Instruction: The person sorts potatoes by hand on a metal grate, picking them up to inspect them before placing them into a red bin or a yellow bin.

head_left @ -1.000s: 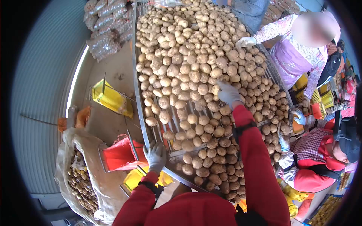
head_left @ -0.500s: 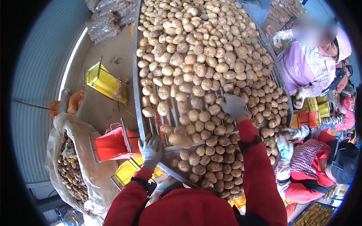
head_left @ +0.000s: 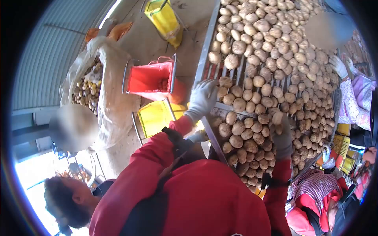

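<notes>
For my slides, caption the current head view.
Gloved left hand at the edge of a metal rack, right hand among potatoes.

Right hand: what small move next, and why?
Perhaps nudge the potatoes beside the right hand toward the bare bars: they lie crowded, while the bars show gaps. The left hand rests on the rail, apart from them.

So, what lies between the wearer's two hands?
In the head view, potatoes and part of a metal strip lie between the left hand and right hand.
</notes>
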### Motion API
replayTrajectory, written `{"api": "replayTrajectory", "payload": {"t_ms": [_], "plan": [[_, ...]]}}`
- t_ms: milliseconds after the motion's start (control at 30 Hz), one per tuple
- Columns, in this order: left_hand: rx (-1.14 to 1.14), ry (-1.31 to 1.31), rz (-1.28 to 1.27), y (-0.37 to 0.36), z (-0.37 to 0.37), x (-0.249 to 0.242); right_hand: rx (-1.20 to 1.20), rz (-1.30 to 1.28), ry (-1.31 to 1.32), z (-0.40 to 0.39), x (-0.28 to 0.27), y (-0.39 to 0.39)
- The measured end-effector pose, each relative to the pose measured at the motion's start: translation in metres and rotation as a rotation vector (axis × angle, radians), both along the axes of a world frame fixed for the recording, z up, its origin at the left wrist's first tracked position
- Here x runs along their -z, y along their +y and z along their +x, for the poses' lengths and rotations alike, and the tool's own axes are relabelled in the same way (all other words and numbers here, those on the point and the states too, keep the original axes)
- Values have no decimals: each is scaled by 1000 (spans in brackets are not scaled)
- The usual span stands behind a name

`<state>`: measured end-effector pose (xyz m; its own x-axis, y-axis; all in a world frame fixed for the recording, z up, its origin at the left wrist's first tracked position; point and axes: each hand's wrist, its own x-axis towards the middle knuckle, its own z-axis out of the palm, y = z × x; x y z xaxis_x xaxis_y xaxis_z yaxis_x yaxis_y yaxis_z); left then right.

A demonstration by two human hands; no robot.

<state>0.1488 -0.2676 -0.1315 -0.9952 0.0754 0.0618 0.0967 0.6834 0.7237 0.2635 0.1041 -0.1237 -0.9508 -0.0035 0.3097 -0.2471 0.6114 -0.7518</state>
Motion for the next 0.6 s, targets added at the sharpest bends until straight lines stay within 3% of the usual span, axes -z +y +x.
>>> {"api": "replayTrajectory", "payload": {"t_ms": [33, 67, 133, 167, 200, 233, 300, 333, 400, 467, 533, 567, 600], "plan": [[-75, -127, 182, 11, 7, -4, -13, 28, -3, 12, -2, -11], [-2, -360, 351, 26, 23, -2, -26, 56, 5, 17, -12, -34], [240, -449, 558, 54, 68, 1, 41, -221, -184, 19, -43, -81], [404, -309, 579, 62, 84, 6, 116, -526, -394, 20, -64, -106], [193, -827, 1131, 72, 94, -23, 191, -827, -624, 22, -72, -121], [-86, -1352, 1678, 80, 113, -54, 12, -569, -493, 28, -71, -125], [-16, -1236, 1627, 81, 158, -4, -362, -69, -178, 28, -69, -128], [9, -1161, 1604, 79, 163, 1, -369, 38, -113, 36, -70, -135], [35, -1046, 1564, 69, 180, -8, -501, 9, -58, 48, -62, -138], [-46, -1295, 2167, 63, 199, 21, -583, 12, 52, 54, -62, -147], [105, -601, 1308, 49, 212, 6, -513, -129, 100, 48, -71, -149], [59, -682, 1410, 40, 209, 0, -474, -191, 112, 49, -73, -147], [2, -761, 1512, 31, 203, -15, -297, -337, -35, 58, -46, -141]]}}
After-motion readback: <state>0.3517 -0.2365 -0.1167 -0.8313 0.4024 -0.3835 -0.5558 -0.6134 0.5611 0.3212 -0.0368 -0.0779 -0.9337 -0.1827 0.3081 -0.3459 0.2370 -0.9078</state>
